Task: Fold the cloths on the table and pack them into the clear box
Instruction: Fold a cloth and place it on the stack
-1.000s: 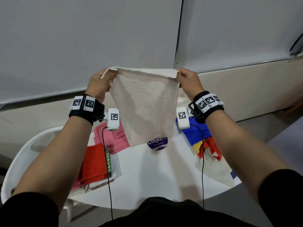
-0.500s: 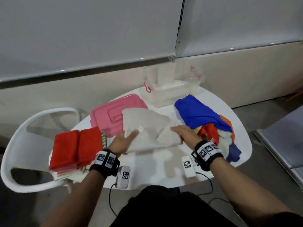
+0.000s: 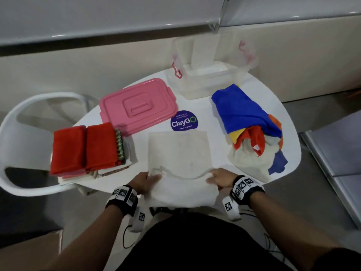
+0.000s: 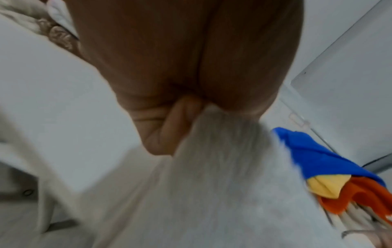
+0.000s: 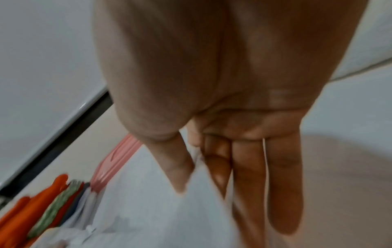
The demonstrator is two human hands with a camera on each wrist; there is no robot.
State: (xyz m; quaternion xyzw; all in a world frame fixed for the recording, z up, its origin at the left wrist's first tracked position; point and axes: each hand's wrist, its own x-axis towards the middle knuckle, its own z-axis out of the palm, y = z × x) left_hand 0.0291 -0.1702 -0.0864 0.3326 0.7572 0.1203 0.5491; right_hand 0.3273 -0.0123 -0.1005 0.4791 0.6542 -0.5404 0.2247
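In clear box (image 3: 213,75), white folded cloth (image 3: 205,67)

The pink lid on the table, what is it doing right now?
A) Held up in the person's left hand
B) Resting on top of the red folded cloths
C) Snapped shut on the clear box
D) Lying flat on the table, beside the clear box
D: the pink lid lies flat on the white table, left of the open clear box, while both hands hold the white cloth.
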